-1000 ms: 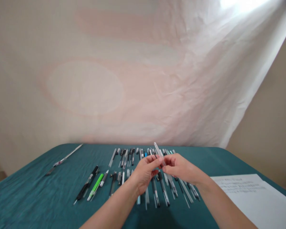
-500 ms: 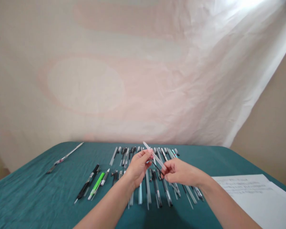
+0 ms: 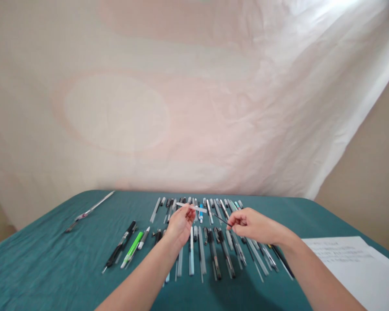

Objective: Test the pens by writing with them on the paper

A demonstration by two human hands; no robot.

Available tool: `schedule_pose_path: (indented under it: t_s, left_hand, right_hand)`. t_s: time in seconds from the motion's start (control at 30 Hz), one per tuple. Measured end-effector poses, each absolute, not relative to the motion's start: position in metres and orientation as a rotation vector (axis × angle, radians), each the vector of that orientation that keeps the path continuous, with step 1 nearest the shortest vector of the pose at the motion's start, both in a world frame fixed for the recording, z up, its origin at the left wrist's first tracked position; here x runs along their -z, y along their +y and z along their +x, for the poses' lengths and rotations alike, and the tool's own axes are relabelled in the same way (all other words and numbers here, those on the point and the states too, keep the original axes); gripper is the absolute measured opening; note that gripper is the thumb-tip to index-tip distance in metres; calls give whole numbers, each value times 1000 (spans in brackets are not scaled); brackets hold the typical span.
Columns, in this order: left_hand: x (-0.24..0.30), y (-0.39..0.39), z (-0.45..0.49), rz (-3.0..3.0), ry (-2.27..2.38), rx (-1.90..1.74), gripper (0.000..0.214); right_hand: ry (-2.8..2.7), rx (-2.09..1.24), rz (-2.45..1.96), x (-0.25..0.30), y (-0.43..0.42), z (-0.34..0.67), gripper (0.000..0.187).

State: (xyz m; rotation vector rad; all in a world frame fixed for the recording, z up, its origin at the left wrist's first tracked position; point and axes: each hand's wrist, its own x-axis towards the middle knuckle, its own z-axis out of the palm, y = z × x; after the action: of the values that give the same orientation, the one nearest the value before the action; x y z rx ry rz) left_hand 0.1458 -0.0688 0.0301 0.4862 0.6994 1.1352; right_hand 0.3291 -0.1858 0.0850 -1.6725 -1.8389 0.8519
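My left hand (image 3: 179, 225) pinches a clear white pen barrel (image 3: 191, 207), held level above the rows of pens. My right hand (image 3: 251, 224) is closed on a thin dark ink refill (image 3: 219, 219) that points left toward the barrel; the two parts are apart. Both hands hover over several pens (image 3: 214, 250) laid side by side on the teal tablecloth (image 3: 52, 268).
A black pen (image 3: 119, 248), a green marker (image 3: 132, 249) and a grey pen lie to the left. A long thin tool (image 3: 87, 211) rests at the far left. White paper sheets (image 3: 353, 268) lie at the right. A pale sheet hangs behind.
The hands have drawn apart. The barrel went left and turned level in my left hand; the dark refill came out of it in my right hand.
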Motion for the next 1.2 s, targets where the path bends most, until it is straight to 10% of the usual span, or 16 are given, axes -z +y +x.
schedule_pose_path:
  t_s: [1.2]
  left_hand:
    - [-29, -103, 162, 362, 603, -887, 11]
  right_hand:
    - [-1461, -272, -1763, -68, -160, 393, 39]
